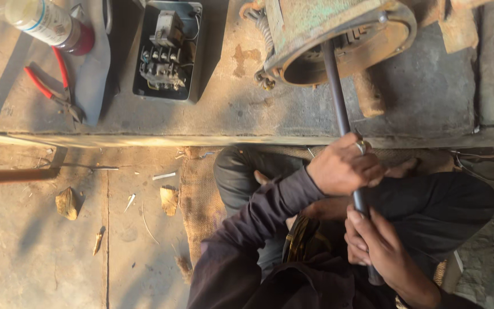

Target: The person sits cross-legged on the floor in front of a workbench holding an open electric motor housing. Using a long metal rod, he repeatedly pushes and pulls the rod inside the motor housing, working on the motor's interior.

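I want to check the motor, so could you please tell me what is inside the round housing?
A dark rod enters the round housing; windings show beside it at the rim. Deeper inside is shadowed.

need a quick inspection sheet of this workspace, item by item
surface: concrete ledge above a dusty floor; burlap mat under the seated person.
job's things: dark metal rod runs into the open end of a rusty motor housing.
clutter: red-handled pliers, open switch box, bottle, dry leaf scraps.
grippers: left hand wrapped round the rod higher up; right hand grips it lower, fingers curled on it.
cables: wires inside the switch box; windings at the housing's side.
surroundings: nothing seen beyond ledge and floor.
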`<state>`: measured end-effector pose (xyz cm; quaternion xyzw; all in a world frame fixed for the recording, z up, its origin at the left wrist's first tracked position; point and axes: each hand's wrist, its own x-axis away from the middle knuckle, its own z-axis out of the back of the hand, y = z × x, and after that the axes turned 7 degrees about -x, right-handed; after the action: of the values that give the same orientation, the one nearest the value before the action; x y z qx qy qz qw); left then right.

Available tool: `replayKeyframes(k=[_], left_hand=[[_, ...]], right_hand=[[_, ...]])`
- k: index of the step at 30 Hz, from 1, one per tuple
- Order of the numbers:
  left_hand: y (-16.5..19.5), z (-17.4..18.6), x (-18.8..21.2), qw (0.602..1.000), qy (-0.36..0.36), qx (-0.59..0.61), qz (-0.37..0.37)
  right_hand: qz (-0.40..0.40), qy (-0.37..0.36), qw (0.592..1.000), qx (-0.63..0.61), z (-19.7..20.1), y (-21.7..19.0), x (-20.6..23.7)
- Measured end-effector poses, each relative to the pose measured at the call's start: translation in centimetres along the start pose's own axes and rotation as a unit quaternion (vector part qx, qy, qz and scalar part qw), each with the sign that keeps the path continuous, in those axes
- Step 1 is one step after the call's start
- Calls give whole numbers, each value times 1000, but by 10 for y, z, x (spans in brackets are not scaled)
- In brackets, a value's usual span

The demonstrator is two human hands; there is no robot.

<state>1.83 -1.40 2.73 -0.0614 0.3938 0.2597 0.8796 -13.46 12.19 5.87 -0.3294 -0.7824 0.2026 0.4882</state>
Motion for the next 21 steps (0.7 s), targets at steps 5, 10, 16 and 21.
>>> replayKeyframes(k=[5,10,16,21], left_hand=[[-22,-16,12,994,32,42,-96],[-42,-24,-23,992,45,75,-96],[11,1,-49,999,0,16,-44],[114,11,-22,999,-3,49,1]], right_hand=[[-31,60,995,78,-7,-6,-12],[-48,6,998,-45,-10,-57,10],[-6,-110,989,-99,-6,-53,65],[-48,-131,967,-214,63,16,129]])
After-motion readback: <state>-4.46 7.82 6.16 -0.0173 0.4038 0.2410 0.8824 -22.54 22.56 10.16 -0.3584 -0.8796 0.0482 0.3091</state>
